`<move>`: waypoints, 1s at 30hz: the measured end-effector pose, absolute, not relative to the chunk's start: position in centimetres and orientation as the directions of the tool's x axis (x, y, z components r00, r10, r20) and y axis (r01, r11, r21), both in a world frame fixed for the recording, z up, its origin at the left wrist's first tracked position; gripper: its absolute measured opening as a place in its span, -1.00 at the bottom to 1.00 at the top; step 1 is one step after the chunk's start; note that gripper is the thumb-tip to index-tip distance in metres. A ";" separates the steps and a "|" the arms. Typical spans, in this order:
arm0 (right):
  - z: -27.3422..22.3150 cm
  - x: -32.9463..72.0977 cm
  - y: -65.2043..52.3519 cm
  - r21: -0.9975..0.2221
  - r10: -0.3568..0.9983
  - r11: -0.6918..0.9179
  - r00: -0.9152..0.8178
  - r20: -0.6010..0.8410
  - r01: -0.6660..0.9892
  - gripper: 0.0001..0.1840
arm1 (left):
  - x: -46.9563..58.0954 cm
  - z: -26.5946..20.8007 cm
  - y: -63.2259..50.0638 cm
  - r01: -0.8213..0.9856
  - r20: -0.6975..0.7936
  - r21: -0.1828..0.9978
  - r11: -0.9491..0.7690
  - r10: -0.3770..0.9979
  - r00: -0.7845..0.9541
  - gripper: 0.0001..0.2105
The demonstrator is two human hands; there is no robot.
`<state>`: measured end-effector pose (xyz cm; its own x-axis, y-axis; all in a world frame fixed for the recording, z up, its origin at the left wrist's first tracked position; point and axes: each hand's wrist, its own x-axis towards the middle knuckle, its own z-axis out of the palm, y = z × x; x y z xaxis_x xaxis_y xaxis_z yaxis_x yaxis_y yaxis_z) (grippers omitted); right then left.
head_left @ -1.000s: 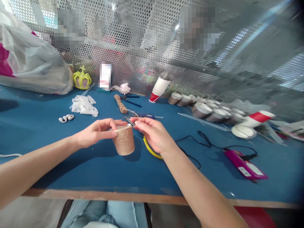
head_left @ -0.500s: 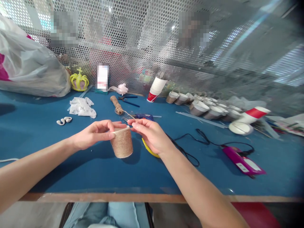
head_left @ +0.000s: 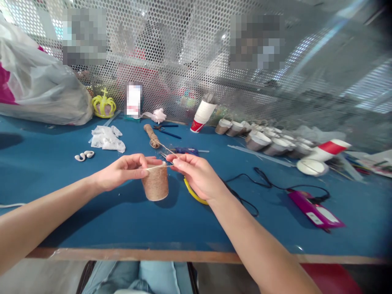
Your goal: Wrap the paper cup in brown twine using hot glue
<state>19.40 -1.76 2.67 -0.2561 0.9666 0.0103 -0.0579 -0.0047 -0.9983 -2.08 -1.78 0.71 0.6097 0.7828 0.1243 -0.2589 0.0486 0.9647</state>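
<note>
My left hand (head_left: 130, 171) grips a twine-wrapped cup (head_left: 156, 184) at its rim, the thumb on the near side and the fingers over the top. The cup is held above the blue table, its side covered in tan twine. My right hand (head_left: 192, 171) pinches a strand of twine (head_left: 167, 166) just right of the cup's rim. That strand runs back to a twine bundle (head_left: 151, 136) lying behind the hands. Behind my right hand lies a blue glue gun (head_left: 186, 151), partly hidden. A yellow ring-shaped thing (head_left: 194, 192) shows below the right palm.
Blue-handled pliers (head_left: 168, 131) lie near the back. A leaning stack of paper cups (head_left: 203, 116) stands by the perforated panel. Several wrapped cups (head_left: 259, 140) fill the back right. A purple power strip (head_left: 315, 210) with black cable is right; a plastic bag (head_left: 45, 90) is left.
My right hand has drawn slightly right, away from the cup, stretching the twine across the rim. The cup has shifted a little left and turned slightly in my left hand.
</note>
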 end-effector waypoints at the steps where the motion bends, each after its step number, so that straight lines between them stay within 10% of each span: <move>1: 2.7 19.4 -1.8 -0.998 0.965 0.002 -0.262 0.017 -0.058 -0.86 | -2.1 0.7 -1.7 -0.260 0.128 0.965 0.044 0.783 0.608 -0.92; 30: 2.3 18.7 -1.7 -0.991 0.963 -0.101 -0.258 -0.075 -0.089 -0.77 | -2.1 1.4 -2.4 -0.294 0.143 0.952 0.079 0.736 0.662 -0.93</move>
<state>18.71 -1.72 2.28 -0.2575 0.9634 -0.0749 -0.0890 -0.1008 -0.9909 -2.07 -2.37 1.41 0.6619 0.7358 0.1434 -0.2943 0.0791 0.9524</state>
